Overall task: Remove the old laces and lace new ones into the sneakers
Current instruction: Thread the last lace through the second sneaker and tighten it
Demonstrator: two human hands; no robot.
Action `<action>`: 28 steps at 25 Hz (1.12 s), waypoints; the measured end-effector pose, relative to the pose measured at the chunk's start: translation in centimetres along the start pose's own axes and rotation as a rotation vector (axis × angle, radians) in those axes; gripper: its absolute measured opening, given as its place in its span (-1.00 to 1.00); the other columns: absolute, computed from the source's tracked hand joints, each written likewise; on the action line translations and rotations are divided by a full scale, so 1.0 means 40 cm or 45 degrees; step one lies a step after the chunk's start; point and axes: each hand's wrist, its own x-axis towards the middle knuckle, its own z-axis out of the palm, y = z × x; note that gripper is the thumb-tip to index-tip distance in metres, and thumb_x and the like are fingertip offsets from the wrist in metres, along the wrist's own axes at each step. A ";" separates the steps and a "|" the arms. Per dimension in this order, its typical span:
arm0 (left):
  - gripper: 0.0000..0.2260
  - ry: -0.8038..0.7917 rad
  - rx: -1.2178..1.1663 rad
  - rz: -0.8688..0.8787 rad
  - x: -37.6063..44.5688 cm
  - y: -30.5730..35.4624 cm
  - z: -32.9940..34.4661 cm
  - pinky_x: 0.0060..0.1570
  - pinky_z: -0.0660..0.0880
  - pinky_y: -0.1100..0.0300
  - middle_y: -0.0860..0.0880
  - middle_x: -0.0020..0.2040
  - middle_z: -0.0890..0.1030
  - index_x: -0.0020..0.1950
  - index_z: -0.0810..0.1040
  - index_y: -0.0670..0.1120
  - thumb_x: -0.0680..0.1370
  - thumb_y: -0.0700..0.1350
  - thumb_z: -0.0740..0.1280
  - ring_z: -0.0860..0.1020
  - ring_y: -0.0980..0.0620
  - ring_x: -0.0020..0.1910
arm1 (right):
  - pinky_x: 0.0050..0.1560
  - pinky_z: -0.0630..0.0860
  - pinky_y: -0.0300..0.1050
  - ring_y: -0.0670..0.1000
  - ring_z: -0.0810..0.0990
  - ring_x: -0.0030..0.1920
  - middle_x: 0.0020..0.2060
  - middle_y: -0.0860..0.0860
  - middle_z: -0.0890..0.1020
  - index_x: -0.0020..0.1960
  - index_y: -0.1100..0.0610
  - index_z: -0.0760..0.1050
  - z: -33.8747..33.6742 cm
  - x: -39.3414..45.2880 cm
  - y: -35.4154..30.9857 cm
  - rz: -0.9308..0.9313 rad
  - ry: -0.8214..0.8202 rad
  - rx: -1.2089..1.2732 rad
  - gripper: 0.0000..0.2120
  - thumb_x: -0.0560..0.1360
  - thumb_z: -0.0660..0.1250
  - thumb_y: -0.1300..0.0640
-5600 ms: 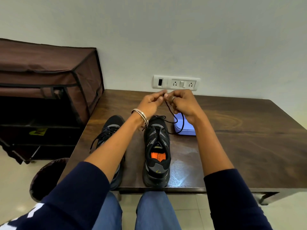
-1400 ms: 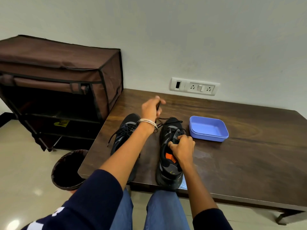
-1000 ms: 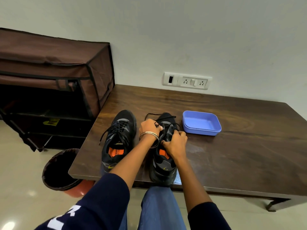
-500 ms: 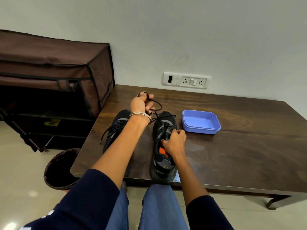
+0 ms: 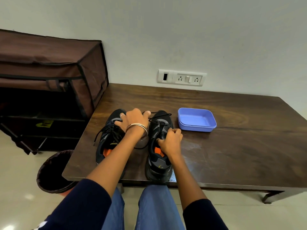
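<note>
You're mid-job: 2 sneakers sit on the table (image 5: 232, 146). Your right hand (image 5: 169, 141) pinches the right sneaker (image 5: 159, 156) at its eyelets; its lace (image 5: 154, 121) runs, seemingly, to your left hand (image 5: 132, 121), spread over the left sneaker (image 5: 108, 141), fully laced. Tray (image 5: 196, 128) beside, bin (image 5: 53, 173) below.

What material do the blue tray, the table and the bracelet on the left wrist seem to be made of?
Blue tray: likely plastic, with its even lilac-blue colour, smooth matte walls and rounded moulded rim.
Table: dark wood or wood veneer, glossy, showing grain rings and pale reflections.
Bracelet: probably metal, a thin, shiny silver-toned band.
</note>
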 end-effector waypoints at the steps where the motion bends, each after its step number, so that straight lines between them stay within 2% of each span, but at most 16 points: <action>1: -0.61 0.148 0.086 0.069 -0.002 0.020 0.003 0.33 0.10 -0.31 -0.11 0.20 0.56 0.00 0.64 -0.03 0.55 0.23 0.20 0.24 -0.22 0.40 | 0.26 0.35 -0.09 0.16 0.25 0.30 0.32 0.16 0.27 0.28 0.30 0.40 -0.002 0.000 0.001 0.003 0.002 0.002 -0.48 0.45 0.43 0.05; 3: -0.77 0.493 0.235 0.354 0.022 0.049 0.018 0.35 0.11 -0.24 -0.07 0.20 0.51 0.00 0.63 0.00 0.54 0.10 0.29 0.28 -0.18 0.34 | 0.26 0.36 -0.09 0.16 0.25 0.30 0.32 0.16 0.26 0.28 0.29 0.40 0.000 0.001 0.003 0.004 0.003 0.014 -0.47 0.44 0.43 0.04; 4: -0.83 0.521 0.274 0.536 0.043 0.061 0.032 0.35 0.15 -0.16 -0.07 0.20 0.50 0.03 0.63 -0.01 0.54 0.02 0.32 0.32 -0.16 0.30 | 0.25 0.36 -0.09 0.16 0.25 0.29 0.32 0.15 0.26 0.28 0.29 0.40 0.002 0.005 0.007 0.012 0.001 0.016 -0.47 0.44 0.43 0.03; 5: -0.82 0.407 0.281 0.673 0.070 0.072 0.047 0.33 0.24 -0.08 -0.08 0.21 0.50 0.11 0.61 -0.03 0.55 -0.06 0.31 0.37 -0.14 0.27 | 0.25 0.37 -0.09 0.16 0.25 0.29 0.32 0.15 0.27 0.29 0.28 0.40 0.001 0.005 0.008 0.017 0.002 0.018 -0.47 0.44 0.43 0.03; 6: -0.78 0.207 0.260 0.730 0.097 0.084 0.062 0.28 0.33 -0.02 -0.11 0.22 0.52 0.19 0.58 -0.06 0.57 -0.12 0.27 0.43 -0.15 0.25 | 0.26 0.37 -0.08 0.16 0.26 0.29 0.32 0.15 0.27 0.29 0.28 0.39 0.004 0.006 0.010 0.018 -0.007 0.025 -0.46 0.43 0.43 0.02; 8: -0.73 -0.187 0.215 0.655 0.130 0.097 0.092 0.20 0.46 0.00 -0.17 0.22 0.56 0.26 0.57 -0.10 0.60 -0.14 0.24 0.51 -0.19 0.20 | 0.27 0.38 -0.07 0.15 0.26 0.29 0.31 0.14 0.27 0.30 0.28 0.39 0.008 0.006 0.013 0.029 -0.030 0.033 -0.45 0.43 0.43 0.02; 9: -0.75 -0.253 0.188 0.608 0.136 0.097 0.108 0.17 0.50 0.00 -0.17 0.20 0.58 0.24 0.59 -0.08 0.59 -0.11 0.26 0.53 -0.20 0.17 | 0.28 0.38 -0.08 0.14 0.26 0.28 0.31 0.14 0.27 0.29 0.27 0.39 0.007 0.006 0.012 0.027 -0.038 0.027 -0.45 0.43 0.43 0.01; 12: -0.83 -0.154 0.131 0.518 0.137 0.085 0.140 0.10 0.53 -0.02 -0.13 0.06 0.65 0.01 0.68 -0.02 0.56 -0.10 0.29 0.59 -0.19 0.05 | 0.26 0.39 -0.10 0.13 0.27 0.27 0.29 0.12 0.28 0.25 0.26 0.41 0.003 0.011 0.018 0.015 -0.026 0.034 -0.51 0.43 0.43 0.02; 14: -0.80 -0.148 0.086 0.498 0.143 0.084 0.135 0.15 0.48 -0.08 -0.09 0.03 0.65 -0.13 0.64 -0.06 0.55 -0.13 0.23 0.58 -0.17 0.04 | 0.24 0.37 -0.11 0.11 0.27 0.24 0.25 0.10 0.29 0.17 0.24 0.45 -0.002 0.016 0.023 0.015 -0.054 0.068 -0.57 0.42 0.45 0.03; 16: -0.77 -0.209 -0.279 0.441 0.153 0.091 0.115 0.15 0.48 -0.01 -0.06 -0.06 0.66 -0.21 0.57 -0.07 0.57 -0.18 0.18 0.58 -0.10 -0.03 | 0.24 0.40 -0.12 0.05 0.33 0.20 0.19 0.06 0.34 0.12 0.20 0.50 -0.020 0.018 0.030 0.058 -0.169 0.192 -0.57 0.36 0.50 0.01; 18: -0.78 -0.300 -0.891 0.320 0.142 0.116 0.069 -0.13 0.55 0.11 -0.07 -0.25 0.62 -0.20 0.53 -0.13 0.60 -0.24 0.20 0.56 -0.03 -0.24 | 0.10 0.55 -0.13 0.00 0.55 0.06 0.09 0.07 0.55 0.05 0.14 0.56 -0.060 0.030 0.039 0.143 -0.292 0.563 -0.61 0.31 0.56 0.02; 20: -0.83 -0.362 -1.373 0.280 0.119 0.145 -0.004 -0.33 0.53 0.16 -0.09 -0.32 0.56 -0.14 0.51 -0.14 0.60 -0.30 0.22 0.52 -0.01 -0.36 | -0.12 0.57 -0.25 -0.05 0.65 -0.13 -0.10 0.07 0.67 0.05 0.20 0.57 -0.119 0.040 0.024 0.229 -0.391 0.952 -0.75 0.41 0.50 0.17; 22: -0.81 -0.395 -1.691 0.269 0.097 0.177 -0.087 -0.34 0.54 0.16 -0.10 -0.29 0.58 -0.03 0.54 -0.10 0.59 -0.36 0.21 0.55 0.00 -0.37 | 0.00 0.56 -0.19 -0.01 0.65 -0.02 -0.02 0.10 0.68 0.19 0.27 0.54 -0.164 0.064 -0.002 0.220 -0.312 1.085 -0.67 0.48 0.44 0.14; 24: -0.76 -0.494 -2.041 0.199 0.083 0.204 -0.156 -0.20 0.62 0.11 -0.13 -0.25 0.59 0.00 0.58 -0.15 0.57 -0.42 0.19 0.59 -0.02 -0.31 | 0.20 0.53 -0.07 0.01 0.61 0.15 0.12 0.07 0.64 0.30 0.20 0.49 -0.202 0.080 -0.058 0.087 -0.232 1.158 -0.58 0.49 0.43 0.07; 26: -0.75 -0.590 -2.186 0.196 0.065 0.219 -0.199 -0.11 0.64 0.06 -0.16 -0.21 0.58 -0.01 0.58 -0.24 0.56 -0.47 0.16 0.60 -0.05 -0.24 | 0.21 0.52 -0.11 -0.04 0.60 0.15 0.14 0.04 0.62 0.34 0.17 0.45 -0.233 0.078 -0.130 -0.086 -0.235 1.217 -0.55 0.50 0.42 0.08; 28: -0.80 -0.584 -2.044 0.250 0.048 0.219 -0.215 -0.09 0.63 0.08 -0.17 -0.18 0.58 0.04 0.56 -0.33 0.54 -0.48 0.18 0.61 -0.05 -0.19 | 0.05 0.59 -0.14 -0.04 0.66 -0.06 0.00 0.09 0.66 0.25 0.19 0.49 -0.258 0.076 -0.178 -0.200 -0.222 1.303 -0.69 0.54 0.37 0.15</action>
